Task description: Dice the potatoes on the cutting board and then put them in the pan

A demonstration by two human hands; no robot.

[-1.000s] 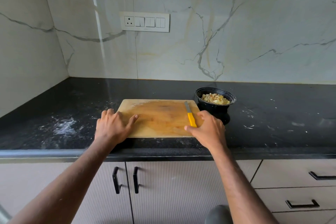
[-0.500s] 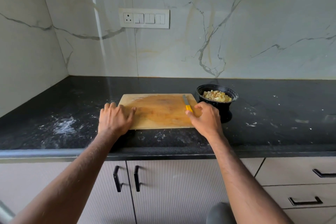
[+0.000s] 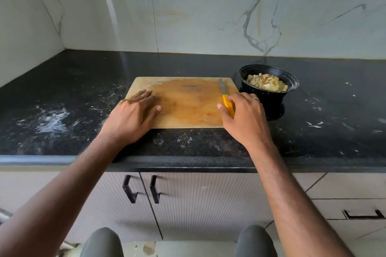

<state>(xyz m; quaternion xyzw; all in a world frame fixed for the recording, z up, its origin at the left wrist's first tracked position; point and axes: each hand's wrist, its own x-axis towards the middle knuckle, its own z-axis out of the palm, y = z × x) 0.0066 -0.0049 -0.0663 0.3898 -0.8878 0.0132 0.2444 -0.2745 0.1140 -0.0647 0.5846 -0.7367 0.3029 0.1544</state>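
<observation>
While left fingers [image 3: 144, 98] lie flat, right fingers [image 3: 240, 100] touch knife [image 3: 226, 98].

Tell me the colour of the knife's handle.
Yellow. The knife handle shows in the head view, partly covered by the right hand on the cutting board.

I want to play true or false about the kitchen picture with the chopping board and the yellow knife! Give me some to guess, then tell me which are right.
1. The potato pieces are in the black pan. True.
2. Potatoes lie on the cutting board. False: no potato is on the board, only the knife and the hands.
3. The knife has a red handle. False: the handle is yellow.
4. The left hand rests flat on the board's left part. True.
5. The pan stands left of the board. False: it stands to the board's right.
6. The right hand is at the knife handle. True.
</observation>
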